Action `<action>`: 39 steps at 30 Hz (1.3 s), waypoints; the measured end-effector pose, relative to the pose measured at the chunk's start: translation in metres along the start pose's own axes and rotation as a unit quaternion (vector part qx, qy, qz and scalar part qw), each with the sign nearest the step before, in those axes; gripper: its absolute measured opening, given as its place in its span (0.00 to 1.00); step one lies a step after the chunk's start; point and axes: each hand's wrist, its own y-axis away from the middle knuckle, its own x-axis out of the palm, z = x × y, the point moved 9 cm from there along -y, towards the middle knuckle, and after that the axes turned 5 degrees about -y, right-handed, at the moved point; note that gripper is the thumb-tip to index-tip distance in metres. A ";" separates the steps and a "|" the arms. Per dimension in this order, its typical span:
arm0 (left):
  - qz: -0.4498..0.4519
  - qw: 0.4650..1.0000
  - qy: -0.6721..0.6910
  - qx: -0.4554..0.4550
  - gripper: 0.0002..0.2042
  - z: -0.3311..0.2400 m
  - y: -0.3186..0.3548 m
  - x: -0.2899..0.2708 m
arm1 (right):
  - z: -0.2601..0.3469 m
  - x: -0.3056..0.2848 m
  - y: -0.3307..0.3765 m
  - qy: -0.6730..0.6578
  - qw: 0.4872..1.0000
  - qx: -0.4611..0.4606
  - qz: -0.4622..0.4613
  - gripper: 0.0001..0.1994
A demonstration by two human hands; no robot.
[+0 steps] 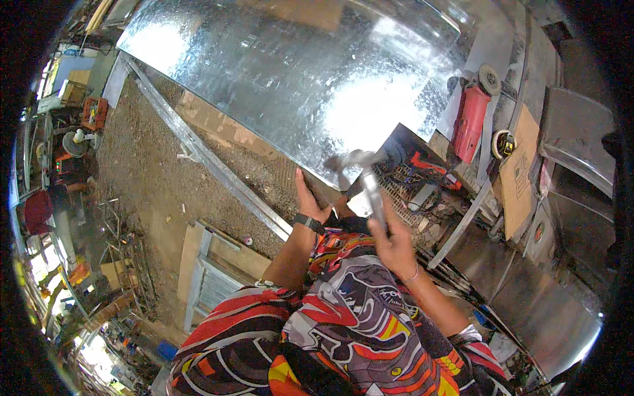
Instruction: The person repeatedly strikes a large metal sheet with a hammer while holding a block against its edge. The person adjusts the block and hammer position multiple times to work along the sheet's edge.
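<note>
A large shiny metal sheet point(264, 86) lies in front of me, with glare on its surface. My left hand point(310, 203) is at its near edge, fingers stretched out and nothing in the palm. In my right hand point(395, 241) is a hammer point(374, 193), gripped by its metal-coloured handle. The hammer's head is smeared by motion and hovers over the sheet's near corner; whether it touches the metal I cannot tell.
On the right are a red angle grinder point(470, 122), a tape measure point(503, 143) and a cardboard piece point(519, 175). Tools fill a dark open box point(422, 168) beside the sheet. A long metal bar point(205, 155) slants across the gravelly ground at left, near a metal frame point(214, 284).
</note>
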 end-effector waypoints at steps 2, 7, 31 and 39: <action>-0.002 1.000 0.003 -0.006 0.39 0.000 0.008 0.000 | -0.036 0.022 0.011 -0.034 0.983 0.146 0.109 0.30; 0.044 0.998 -0.004 0.035 0.40 -0.002 0.006 0.005 | -0.011 -0.019 -0.013 0.013 0.987 0.155 0.042 0.29; 0.050 0.971 -0.141 0.185 0.34 -0.032 0.023 0.035 | -0.053 0.019 0.020 -0.009 0.991 0.105 0.079 0.30; 0.062 0.996 0.056 0.011 0.39 0.006 -0.051 0.004 | -0.003 -0.014 -0.041 -0.022 0.999 0.034 -0.016 0.33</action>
